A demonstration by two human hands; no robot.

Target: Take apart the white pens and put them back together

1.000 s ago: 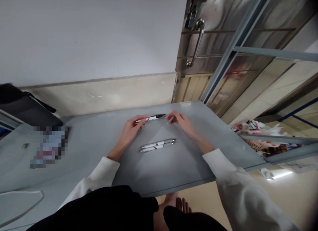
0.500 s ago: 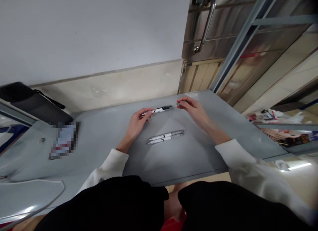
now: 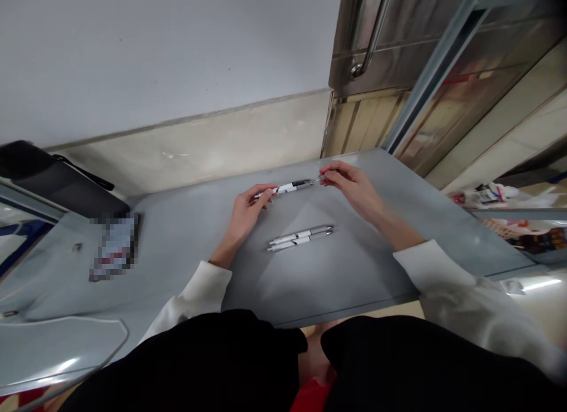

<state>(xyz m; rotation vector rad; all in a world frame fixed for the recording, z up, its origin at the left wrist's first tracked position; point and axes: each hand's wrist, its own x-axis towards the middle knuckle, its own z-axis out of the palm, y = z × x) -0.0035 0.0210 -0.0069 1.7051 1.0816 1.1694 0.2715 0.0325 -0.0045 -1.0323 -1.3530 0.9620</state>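
Note:
A white and black pen (image 3: 290, 187) is held level above the far part of the grey table (image 3: 186, 247). My left hand (image 3: 248, 208) pinches its left end. My right hand (image 3: 349, 185) pinches the tip end, where a small silver part shows between the fingertips. Two more white pens (image 3: 300, 238) lie side by side on the table, just nearer me than both hands.
A blurred card or packet (image 3: 114, 247) lies on the table at the left, beside a black bag (image 3: 57, 185). A metal door with a handle (image 3: 372, 40) stands at the far right. A shelf with clutter (image 3: 509, 217) is on the right. My dark-clothed knees fill the bottom.
The view has tilted down and shifted, so the hands sit a little higher and to the right. My right hand now pinches the pen's tip; both hands have stayed at the pen.

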